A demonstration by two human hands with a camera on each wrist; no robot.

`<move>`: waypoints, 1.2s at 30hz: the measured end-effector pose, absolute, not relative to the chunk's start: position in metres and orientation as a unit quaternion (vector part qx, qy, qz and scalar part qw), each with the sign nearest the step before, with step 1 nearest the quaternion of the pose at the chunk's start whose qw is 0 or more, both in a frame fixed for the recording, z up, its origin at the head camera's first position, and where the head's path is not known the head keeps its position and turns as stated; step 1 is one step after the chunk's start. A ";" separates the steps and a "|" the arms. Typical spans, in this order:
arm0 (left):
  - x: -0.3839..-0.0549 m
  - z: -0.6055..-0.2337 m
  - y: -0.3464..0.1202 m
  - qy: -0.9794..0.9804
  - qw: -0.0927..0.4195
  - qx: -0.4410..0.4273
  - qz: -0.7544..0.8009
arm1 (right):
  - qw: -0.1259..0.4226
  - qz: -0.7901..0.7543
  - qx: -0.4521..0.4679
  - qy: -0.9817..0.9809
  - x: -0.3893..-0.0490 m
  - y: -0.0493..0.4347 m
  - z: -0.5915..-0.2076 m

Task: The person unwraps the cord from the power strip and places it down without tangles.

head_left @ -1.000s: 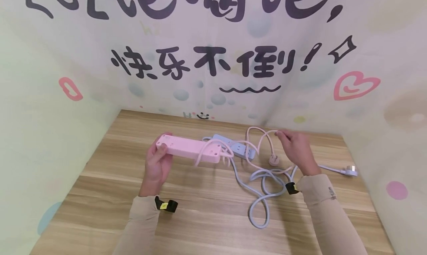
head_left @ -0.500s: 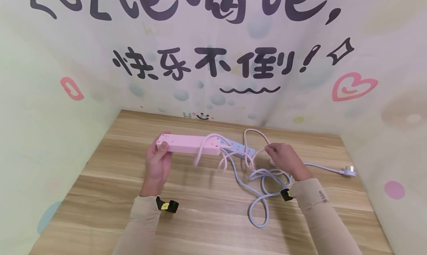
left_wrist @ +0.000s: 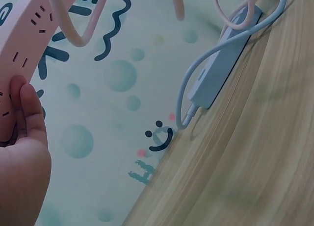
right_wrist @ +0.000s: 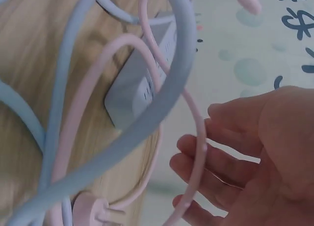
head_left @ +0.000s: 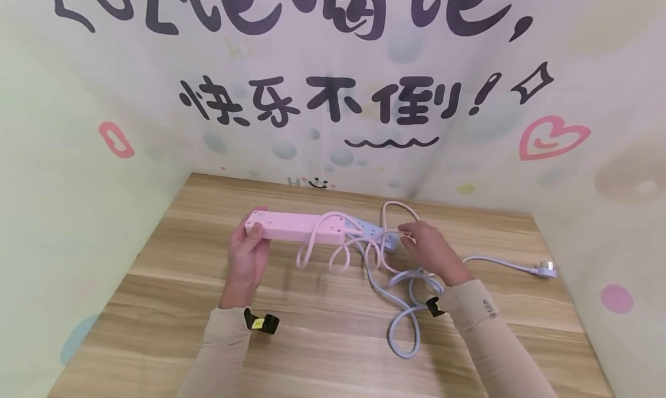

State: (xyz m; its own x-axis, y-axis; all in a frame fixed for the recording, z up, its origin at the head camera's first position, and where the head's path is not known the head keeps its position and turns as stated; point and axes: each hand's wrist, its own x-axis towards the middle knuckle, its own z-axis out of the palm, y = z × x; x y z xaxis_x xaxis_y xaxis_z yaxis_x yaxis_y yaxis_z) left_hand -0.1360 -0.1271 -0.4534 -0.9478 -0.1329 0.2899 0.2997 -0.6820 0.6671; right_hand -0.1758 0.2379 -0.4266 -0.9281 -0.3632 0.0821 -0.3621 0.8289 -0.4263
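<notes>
My left hand grips the left end of a pink power strip, thumb on its underside, held above the table. In the left wrist view its socket face shows, with my fingers along it. Its pink cord hangs in loops from the right end. My right hand holds that cord near the strip's right side; in the right wrist view loosely curled fingers lie behind the cord. The pink plug lies on the table.
Behind the pink strip lies a blue power strip. Its blue cord tangles across the table toward the blue plug at the right. A printed cloth closes off the table's back.
My right hand has moved left and down with the pink cord, gathering more loops beside the pink strip. My left hand stays nearly in place.
</notes>
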 end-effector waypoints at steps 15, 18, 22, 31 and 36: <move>-0.137 -0.454 -0.126 -0.385 0.118 -0.110 -0.909 | 0.018 -0.324 -0.189 0.927 -0.159 0.186 -0.407; -0.137 -0.454 -0.126 -0.389 0.118 -0.114 -0.906 | -0.006 -0.327 -0.202 0.923 -0.159 0.179 -0.412; -0.138 -0.454 -0.125 -0.385 0.119 -0.117 -0.908 | -0.009 -0.350 -0.206 0.914 -0.159 0.174 -0.417; -0.140 -0.453 -0.126 -0.371 0.131 -0.101 -0.914 | 0.017 -0.348 -0.199 0.916 -0.143 0.170 -0.432; -0.141 -0.453 -0.126 -0.373 0.145 -0.076 -0.913 | 0.019 -0.357 -0.207 0.911 -0.133 0.174 -0.437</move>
